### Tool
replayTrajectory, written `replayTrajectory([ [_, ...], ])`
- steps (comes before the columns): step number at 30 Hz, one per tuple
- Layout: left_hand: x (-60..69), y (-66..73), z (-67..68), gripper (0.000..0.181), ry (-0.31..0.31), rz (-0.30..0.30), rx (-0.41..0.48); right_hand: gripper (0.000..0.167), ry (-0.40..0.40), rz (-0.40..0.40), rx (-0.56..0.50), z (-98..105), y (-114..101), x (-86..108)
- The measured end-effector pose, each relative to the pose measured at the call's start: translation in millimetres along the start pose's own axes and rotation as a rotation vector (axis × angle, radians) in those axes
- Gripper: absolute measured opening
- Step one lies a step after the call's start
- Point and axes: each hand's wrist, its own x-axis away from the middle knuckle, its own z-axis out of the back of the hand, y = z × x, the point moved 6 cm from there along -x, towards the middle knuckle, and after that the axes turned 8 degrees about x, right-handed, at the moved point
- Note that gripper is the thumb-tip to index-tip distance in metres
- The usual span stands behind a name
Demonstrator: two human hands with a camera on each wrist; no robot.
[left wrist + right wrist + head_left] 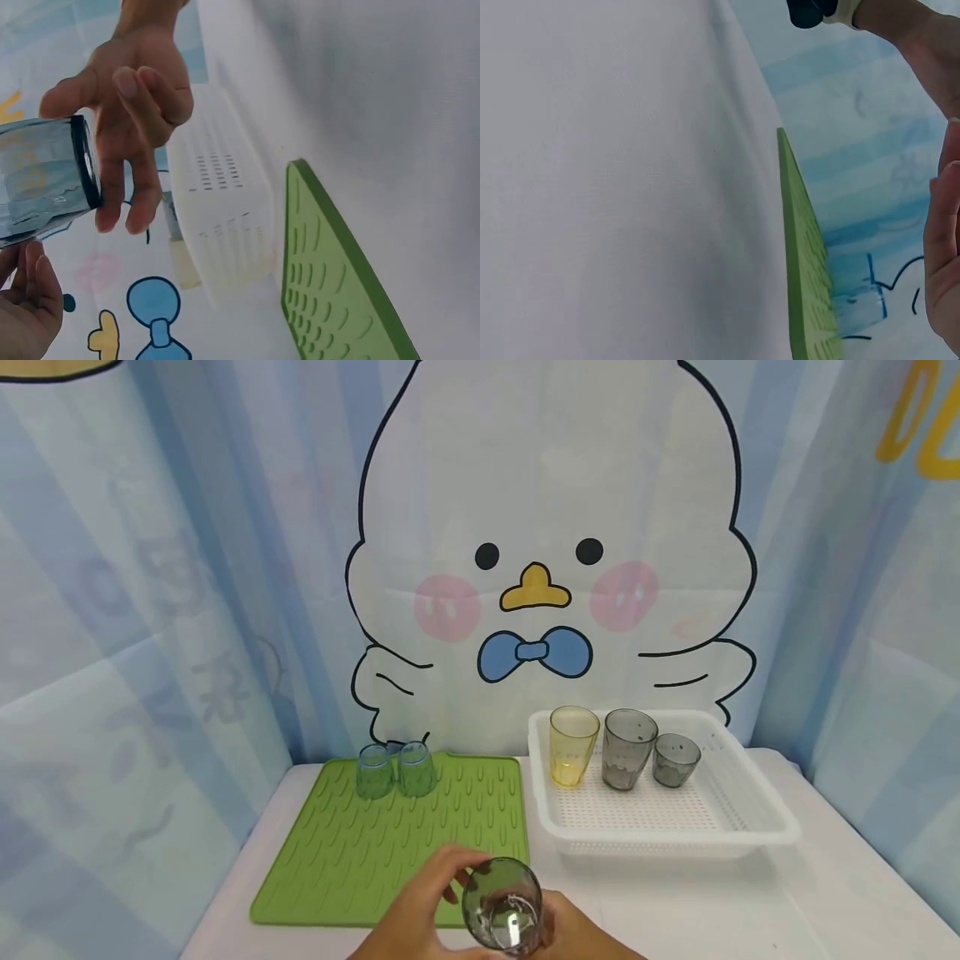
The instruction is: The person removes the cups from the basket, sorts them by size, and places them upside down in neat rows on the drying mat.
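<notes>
Here's your left hand (422, 906) curled round the grey glass (501, 902), near the front right corner of the green drying mat (352, 868); right hand (573, 931) loose, fingers apart: grip gently, steadily.

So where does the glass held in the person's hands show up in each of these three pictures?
Head view: the held glass is at the bottom, near the middle.
Left wrist view: it lies sideways at the left edge, partly cut off.
Right wrist view: not in the picture.
Shared landmark: the green mat, left of the glass in the head view, lower right in both wrist views.
</notes>
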Motion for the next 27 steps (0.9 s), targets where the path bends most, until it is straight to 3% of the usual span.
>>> replayTrajectory([
  [3, 2.7, -3.0, 3.0, 0.069, 0.014, 0.025, -0.008, 0.052, 0.006, -0.006, -0.077, 6, -1, 6.1],
  [9, 7.0, -12.5, 3.7, 0.069, 0.018, 0.094, -0.017, 0.047, 0.032, -0.018, -0.133, 15, -5, 15.5],
  [18, 10.4, -37.4, -1.3, 0.07, -0.051, 0.293, 0.046, 0.052, 0.118, -0.041, -0.072, 26, -11, 21.4],
  [27, 15.1, -53.8, -2.9, 0.068, -0.079, 0.402, 0.185, 0.057, 0.13, 0.04, -0.003, 26, -20, 14.5],
])
